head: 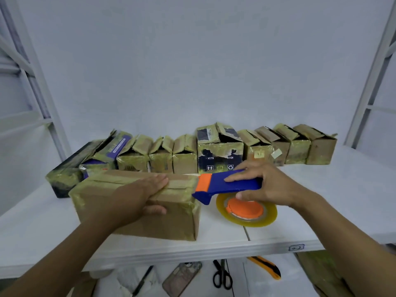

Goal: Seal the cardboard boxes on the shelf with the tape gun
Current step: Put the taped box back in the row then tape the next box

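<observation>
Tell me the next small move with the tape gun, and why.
Probably draw the tape gun down over the right end of the front box, then tear. Its orange head sits at that top edge, the right hand grips it, and the left hand presses the flaps flat.

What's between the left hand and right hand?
Head view: between left hand and right hand lie a taped stretch of the front box top, then the orange head of the tape gun.

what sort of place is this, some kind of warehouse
Likely a small packing or stockroom corner: a row of worn cardboard boxes lines a white shelf, white metal racking uprights stand at both sides, and the right hand holds a tape gun at the front box under the left hand.
</observation>
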